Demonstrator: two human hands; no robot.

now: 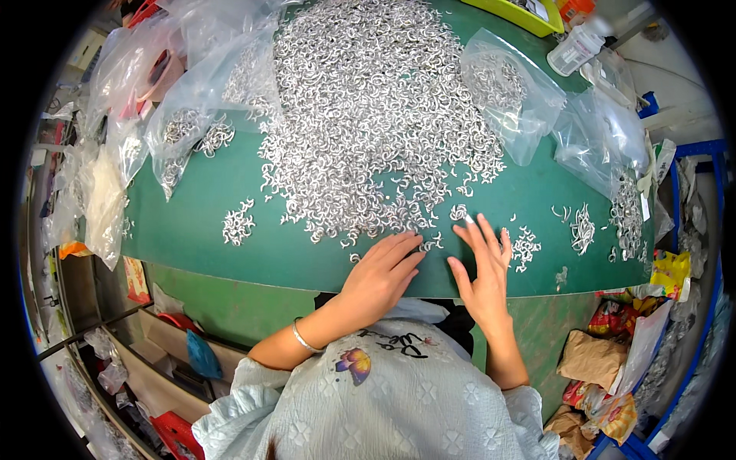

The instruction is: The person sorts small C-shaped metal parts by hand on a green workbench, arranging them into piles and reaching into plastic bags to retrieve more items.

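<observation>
Pale patterned cloth, the worker's shirt (399, 406) with its butterfly print, lay closest, below the near edge of a green table (184, 230). Taking twelve o'clock as straight ahead of the worker, a broad heap of small curved metal pieces (368, 107) spread out at twelve.

The left hand (379, 272), towards eleven, had its fingers close together, tips at the heap's near fringe; I could not tell whether they pinched anything. The right hand (485, 276), towards one, was spread, thumb well apart, its fingertips near a small cluster (458, 212).

It looked to me like picking pieces out in little lots, with small piles at ten (238, 223) and two (583, 230). The next move, I judged, called for light fingertips to part a few tangled pieces from the rest.

At one, a clear bag (529, 123) held more of the pieces; another clear bag (170, 146) at ten held some too. Beyond, towards one, stood a white bottle (575, 50), contents unclear, and a yellow-green tray (529, 18).
</observation>
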